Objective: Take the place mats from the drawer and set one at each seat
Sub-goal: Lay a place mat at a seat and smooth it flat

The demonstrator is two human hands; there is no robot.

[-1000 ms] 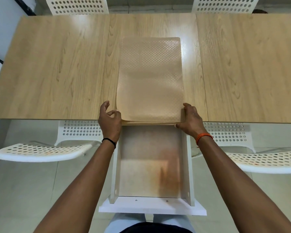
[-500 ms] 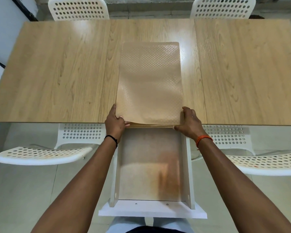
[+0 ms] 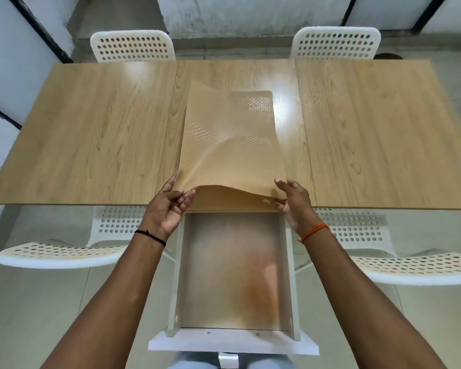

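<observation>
Hands (image 3: 230, 203) lifting top mat (image 3: 229, 145) off stack (image 3: 232, 205).

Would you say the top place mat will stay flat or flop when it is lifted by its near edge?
Probably floppy: the top place mat already bows between the left hand and right hand. Likely light, since fingertip pinches raise it. Its glossy embossed face may slide over the stack.

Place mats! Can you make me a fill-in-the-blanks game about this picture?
1. The top place mat is being peeled up by ____ hands.
2. The drawer under the table is pulled ____.
3. The right hand has a thread on its wrist, coloured ____.
4. The left hand has a wrist band, coloured ____.

Missing words: two; open; orange; black
</observation>
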